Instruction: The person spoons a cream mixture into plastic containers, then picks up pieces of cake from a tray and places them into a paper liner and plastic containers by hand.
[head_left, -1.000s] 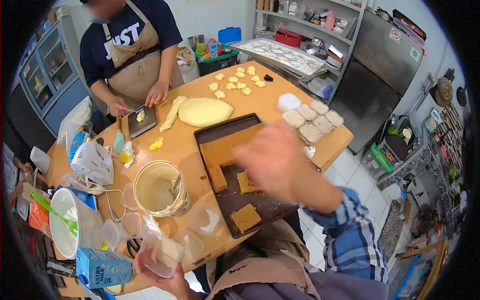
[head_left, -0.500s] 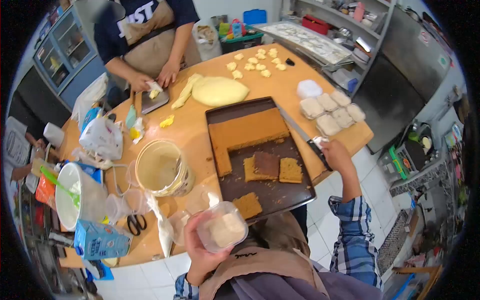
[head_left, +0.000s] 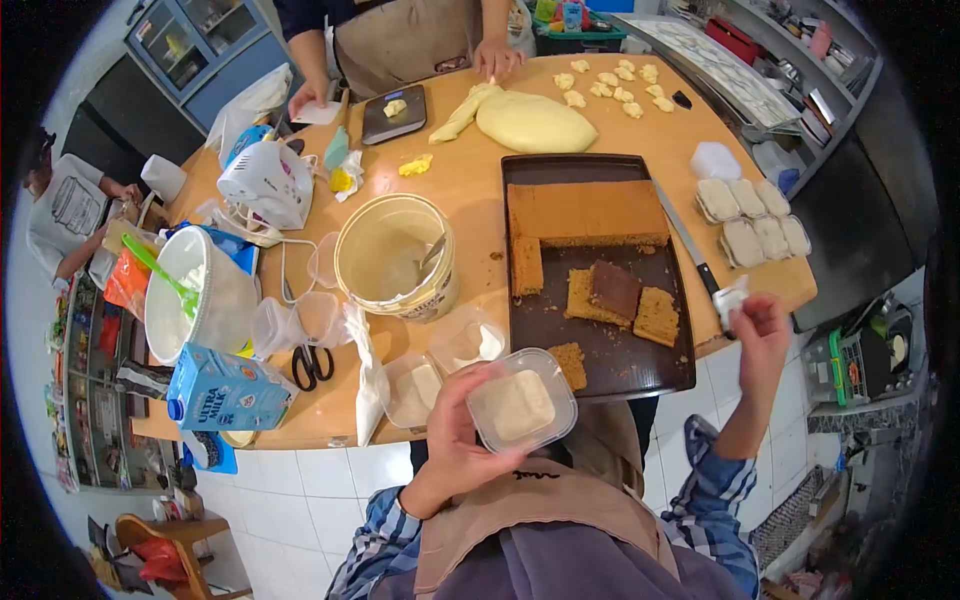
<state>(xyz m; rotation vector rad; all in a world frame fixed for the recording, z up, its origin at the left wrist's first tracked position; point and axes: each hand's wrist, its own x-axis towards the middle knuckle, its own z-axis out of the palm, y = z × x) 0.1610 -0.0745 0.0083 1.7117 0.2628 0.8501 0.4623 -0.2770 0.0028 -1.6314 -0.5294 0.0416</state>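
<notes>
My left hand (head_left: 462, 425) is wrapped round a small clear plastic tub (head_left: 522, 402) with a pale beige layer inside, held above my apron at the table's front edge. My right hand (head_left: 760, 330) pinches a crumpled white tissue (head_left: 732, 296) just beyond the table's right edge. Beside the tissue lies a long knife (head_left: 690, 240), its black handle towards me, along a dark baking tray (head_left: 640, 370). Brown sponge cake (head_left: 585, 212) fills the tray's far part, with several cut pieces (head_left: 655, 318) nearer. Two more tubs (head_left: 412, 388) stand left of the tray, one with white cream (head_left: 488, 342).
Several filled tubs (head_left: 742, 205) stand at the right. A tan bucket (head_left: 392, 255), milk carton (head_left: 230, 390), scissors (head_left: 312, 367) and piping bag (head_left: 364, 370) occupy the left. Across the table, a co-worker's hand (head_left: 497, 58) touches dough (head_left: 535, 122) near a scale (head_left: 394, 115).
My view has turned, so the table sits further right and lower. My right hand has drawn slightly back from the knife handle. The co-worker's hands have moved apart, off the scale.
</notes>
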